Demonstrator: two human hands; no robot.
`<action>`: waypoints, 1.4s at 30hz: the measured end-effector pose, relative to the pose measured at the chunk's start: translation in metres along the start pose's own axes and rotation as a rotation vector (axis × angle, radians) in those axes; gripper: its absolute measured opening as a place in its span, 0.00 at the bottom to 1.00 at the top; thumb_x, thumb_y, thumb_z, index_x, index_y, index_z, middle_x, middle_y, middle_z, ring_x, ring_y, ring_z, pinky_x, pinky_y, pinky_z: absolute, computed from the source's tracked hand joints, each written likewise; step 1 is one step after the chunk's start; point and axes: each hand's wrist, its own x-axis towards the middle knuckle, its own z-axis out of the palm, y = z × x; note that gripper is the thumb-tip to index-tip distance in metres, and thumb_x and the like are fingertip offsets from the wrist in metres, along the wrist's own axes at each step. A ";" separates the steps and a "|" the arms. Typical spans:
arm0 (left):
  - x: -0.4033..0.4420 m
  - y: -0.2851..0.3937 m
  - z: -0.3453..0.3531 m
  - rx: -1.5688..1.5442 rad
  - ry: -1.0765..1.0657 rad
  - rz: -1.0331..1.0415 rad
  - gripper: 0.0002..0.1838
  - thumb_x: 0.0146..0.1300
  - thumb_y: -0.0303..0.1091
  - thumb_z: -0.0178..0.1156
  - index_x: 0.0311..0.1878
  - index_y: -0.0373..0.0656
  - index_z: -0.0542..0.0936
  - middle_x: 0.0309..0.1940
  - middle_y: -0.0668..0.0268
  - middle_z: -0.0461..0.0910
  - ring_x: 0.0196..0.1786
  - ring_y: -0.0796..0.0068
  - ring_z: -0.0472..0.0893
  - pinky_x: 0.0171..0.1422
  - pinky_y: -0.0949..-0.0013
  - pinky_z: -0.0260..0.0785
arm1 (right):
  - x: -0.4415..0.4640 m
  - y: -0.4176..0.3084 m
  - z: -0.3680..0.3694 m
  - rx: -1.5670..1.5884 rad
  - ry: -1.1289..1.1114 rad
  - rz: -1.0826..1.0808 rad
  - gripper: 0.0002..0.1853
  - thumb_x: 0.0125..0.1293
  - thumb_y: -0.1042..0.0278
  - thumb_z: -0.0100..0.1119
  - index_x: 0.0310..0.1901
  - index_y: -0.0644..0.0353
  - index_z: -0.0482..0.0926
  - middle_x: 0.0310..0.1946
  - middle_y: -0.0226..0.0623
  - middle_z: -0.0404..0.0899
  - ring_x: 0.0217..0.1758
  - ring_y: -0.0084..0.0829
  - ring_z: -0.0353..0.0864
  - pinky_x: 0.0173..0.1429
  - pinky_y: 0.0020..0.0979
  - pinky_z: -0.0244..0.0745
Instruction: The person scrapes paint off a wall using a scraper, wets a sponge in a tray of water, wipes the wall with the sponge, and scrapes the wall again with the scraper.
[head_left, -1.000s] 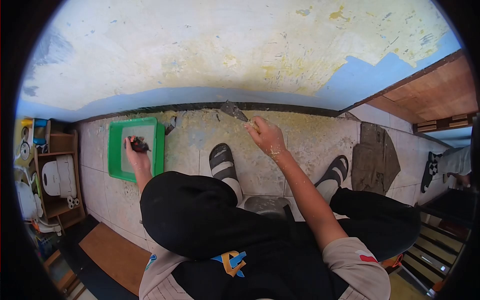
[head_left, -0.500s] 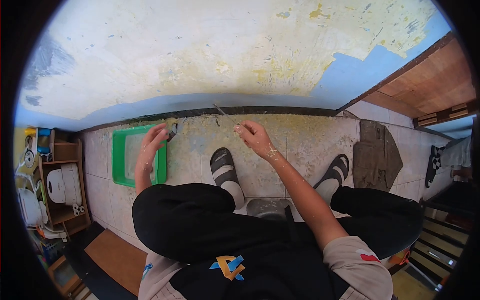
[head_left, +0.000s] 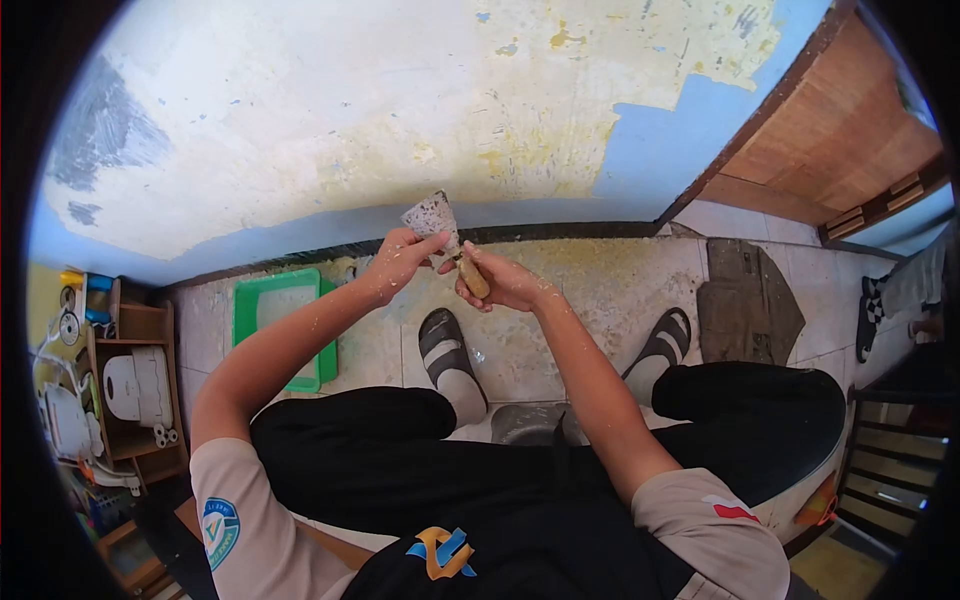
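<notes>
Scraper (head_left: 434, 219) is near the flaking wall (head_left: 350, 120): flared, crusted blade, rounded handle. Right hand (head_left: 508, 284) grasps the handle. Left hand (head_left: 398, 264) touches the blade; its clamping is indeterminable. Left forearm partly hides green tray (head_left: 328, 364).

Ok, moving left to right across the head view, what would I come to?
Brown wooden shelf unit, green plastic tray, metal-bladed scraper with a wooden handle, dark sandal on the right foot, brown cloth on the floor, black-and-white checkered shoe.
</notes>
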 end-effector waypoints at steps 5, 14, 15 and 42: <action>0.012 0.002 0.026 0.262 0.025 0.020 0.19 0.67 0.48 0.65 0.45 0.38 0.86 0.37 0.66 0.86 0.39 0.79 0.83 0.46 0.73 0.72 | -0.014 0.029 -0.044 0.130 0.200 -0.033 0.32 0.75 0.32 0.40 0.59 0.54 0.75 0.35 0.31 0.82 0.33 0.25 0.77 0.38 0.28 0.71; 0.057 0.010 0.097 0.106 -0.062 0.179 0.16 0.68 0.42 0.65 0.44 0.36 0.85 0.37 0.65 0.86 0.38 0.77 0.84 0.44 0.73 0.75 | -0.051 0.099 -0.165 -1.138 0.837 0.305 0.28 0.65 0.44 0.57 0.52 0.62 0.83 0.40 0.43 0.87 0.39 0.34 0.84 0.48 0.39 0.79; 0.059 0.012 0.100 0.110 -0.070 0.188 0.16 0.68 0.42 0.65 0.44 0.36 0.85 0.37 0.65 0.86 0.38 0.77 0.84 0.44 0.73 0.75 | -0.055 0.093 -0.165 -1.138 0.850 0.300 0.28 0.65 0.44 0.57 0.52 0.62 0.83 0.40 0.43 0.87 0.39 0.34 0.84 0.48 0.39 0.79; 0.074 0.019 0.116 0.174 -0.119 0.137 0.15 0.67 0.42 0.67 0.43 0.37 0.85 0.33 0.67 0.85 0.36 0.78 0.83 0.39 0.72 0.70 | -0.120 0.020 -0.135 -0.008 0.485 0.083 0.39 0.72 0.26 0.38 0.71 0.48 0.68 0.70 0.46 0.69 0.74 0.47 0.63 0.76 0.61 0.53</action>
